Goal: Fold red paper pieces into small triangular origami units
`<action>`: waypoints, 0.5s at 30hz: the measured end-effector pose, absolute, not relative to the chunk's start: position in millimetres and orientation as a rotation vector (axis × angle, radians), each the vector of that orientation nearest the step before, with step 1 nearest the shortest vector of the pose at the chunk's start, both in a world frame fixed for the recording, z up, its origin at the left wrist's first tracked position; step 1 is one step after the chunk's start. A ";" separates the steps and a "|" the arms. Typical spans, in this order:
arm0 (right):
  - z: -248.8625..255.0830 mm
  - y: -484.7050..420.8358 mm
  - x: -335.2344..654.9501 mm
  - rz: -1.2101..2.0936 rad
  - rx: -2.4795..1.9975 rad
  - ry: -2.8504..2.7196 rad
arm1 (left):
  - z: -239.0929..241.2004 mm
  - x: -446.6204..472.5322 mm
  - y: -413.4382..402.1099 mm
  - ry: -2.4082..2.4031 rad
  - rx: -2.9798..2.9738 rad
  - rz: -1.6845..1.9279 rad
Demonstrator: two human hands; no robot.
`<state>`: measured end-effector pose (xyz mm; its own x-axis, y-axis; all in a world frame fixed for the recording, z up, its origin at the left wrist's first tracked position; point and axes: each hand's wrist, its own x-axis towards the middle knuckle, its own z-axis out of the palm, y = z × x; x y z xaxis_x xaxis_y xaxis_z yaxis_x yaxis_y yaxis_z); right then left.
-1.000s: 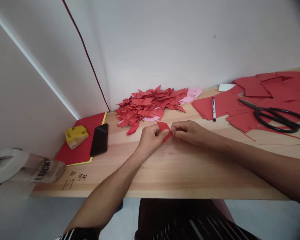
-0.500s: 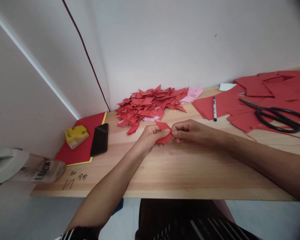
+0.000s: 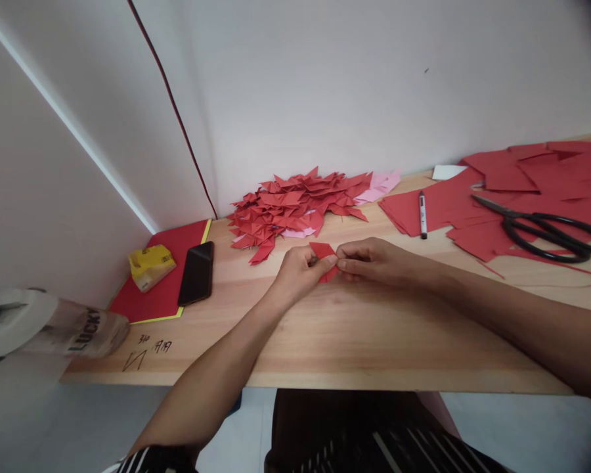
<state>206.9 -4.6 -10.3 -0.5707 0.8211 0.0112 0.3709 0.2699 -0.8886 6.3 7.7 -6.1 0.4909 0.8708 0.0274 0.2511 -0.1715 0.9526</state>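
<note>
A clear bottle (image 3: 86, 332) lettered LUCKY is at the tabletop's (image 3: 374, 348) left end; next come a yellow packet (image 3: 151, 268) on a red sheet (image 3: 184, 236) and a phone (image 3: 196, 273) partly over it. A heap of pointed red folds (image 3: 295, 200) sits just beyond the hands. Left hand (image 3: 295, 270) and right hand (image 3: 372, 261) meet over the wood, fingers of both pinching a small folded red paper (image 3: 324, 249) — left side and right edge. Further right, a marker (image 3: 423, 215) and black-handled scissors (image 3: 522, 215) rest on red sheets (image 3: 512, 172). The bottle's top is cut off, the left fingertips under the paper hidden — its creases I can't read — and the rightmost sheets run out of sight.
</note>
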 end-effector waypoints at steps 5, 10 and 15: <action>-9.3 -3.3 207.1 1.333 -1.042 -2.061 | -4.5 4.3 8.3 0.886 1.490 0.652; -7.9 -3.8 207.2 1.318 -1.067 -2.077 | -2.6 2.8 9.2 0.860 1.650 0.631; -6.1 -5.8 206.7 1.310 -1.060 -2.100 | -7.8 7.2 9.7 0.942 1.536 0.736</action>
<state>206.7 -5.8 -6.1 -0.6063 0.7948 -0.0260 0.3727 0.2551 -0.8922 7.2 9.7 -7.8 0.4848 0.8736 -0.0425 0.1704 -0.0467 0.9843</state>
